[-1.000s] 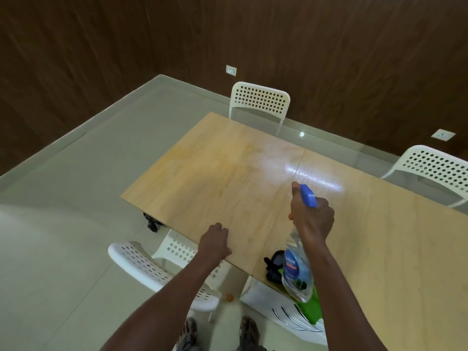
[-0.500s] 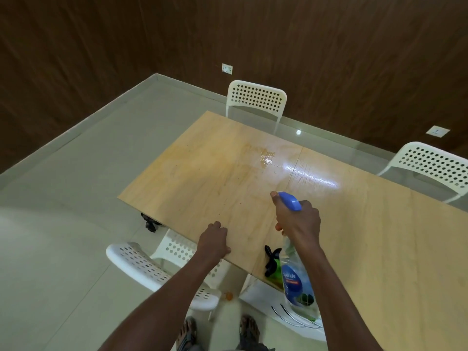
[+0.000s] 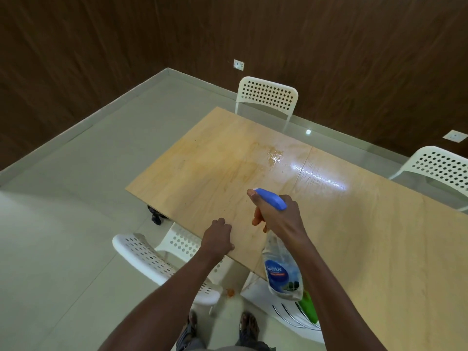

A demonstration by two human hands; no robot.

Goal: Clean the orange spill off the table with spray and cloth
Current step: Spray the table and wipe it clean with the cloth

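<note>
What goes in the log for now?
right hand: grips spray bottle over table | left hand: on table edge | wet patch: unwiped

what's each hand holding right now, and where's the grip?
The right hand grips the spray bottle at its neck, under the blue head, forefinger by the nozzle. The left hand holds nothing; it rests on the table edge.
</note>
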